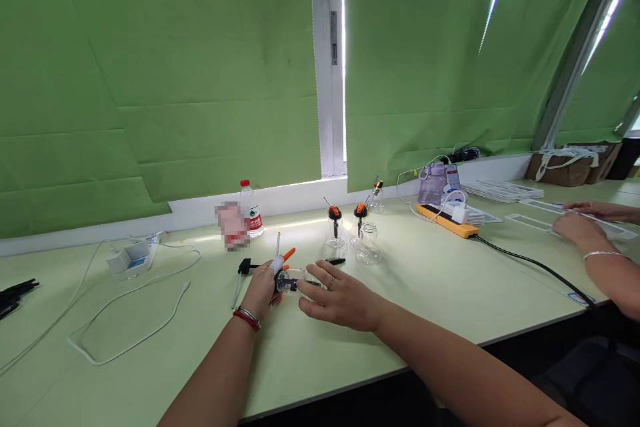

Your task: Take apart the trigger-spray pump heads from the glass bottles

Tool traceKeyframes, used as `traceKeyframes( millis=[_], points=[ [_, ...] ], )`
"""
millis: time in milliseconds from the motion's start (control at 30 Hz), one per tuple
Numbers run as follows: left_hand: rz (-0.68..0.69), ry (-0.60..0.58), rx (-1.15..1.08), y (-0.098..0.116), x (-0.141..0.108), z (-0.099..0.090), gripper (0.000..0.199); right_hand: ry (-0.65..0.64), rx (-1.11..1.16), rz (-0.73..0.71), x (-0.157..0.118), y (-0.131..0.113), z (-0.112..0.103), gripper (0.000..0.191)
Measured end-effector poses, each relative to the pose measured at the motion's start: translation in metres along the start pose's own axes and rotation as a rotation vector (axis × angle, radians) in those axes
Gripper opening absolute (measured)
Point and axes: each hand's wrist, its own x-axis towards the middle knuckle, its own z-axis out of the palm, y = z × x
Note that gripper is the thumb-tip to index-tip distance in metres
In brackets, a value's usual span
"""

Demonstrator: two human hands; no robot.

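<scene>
My left hand (261, 290) is closed around a black cap with an orange lever (289, 255) and a thin metal rod (279, 243). My right hand (341, 297) wraps round a small clear glass jar (299, 275), lying sideways against the cap; a dark stem shows inside the glass. Just behind my right fingers lies a black bristle brush (336, 261). Beside my left hand rests a black part (245, 266) with a thin rod pointing down. Further back stand jars topped with black-and-orange caps (335, 213) (361, 211), plus a capless glass jar (369, 245).
A water bottle (254, 210) stands by the wall, white cables (125, 347) and a white box (133, 260) at left. On the right are an orange power strip (447, 221), a purple bottle (431, 183), white frames (500, 190) and another person's hands (580, 230).
</scene>
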Motion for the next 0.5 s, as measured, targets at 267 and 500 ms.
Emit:
traceKeyframes(
  millis=[267, 500],
  points=[
    [0.005, -0.180, -0.101, -0.002, -0.002, -0.008, 0.033, 0.051, 0.070, -0.010, -0.010, 0.005, 0.005, 0.025],
    [0.153, -0.168, -0.082, -0.006, 0.001, -0.011, 0.029, 0.014, 0.582, 0.519, -0.008, 0.005, 0.005, 0.072]
  ],
)
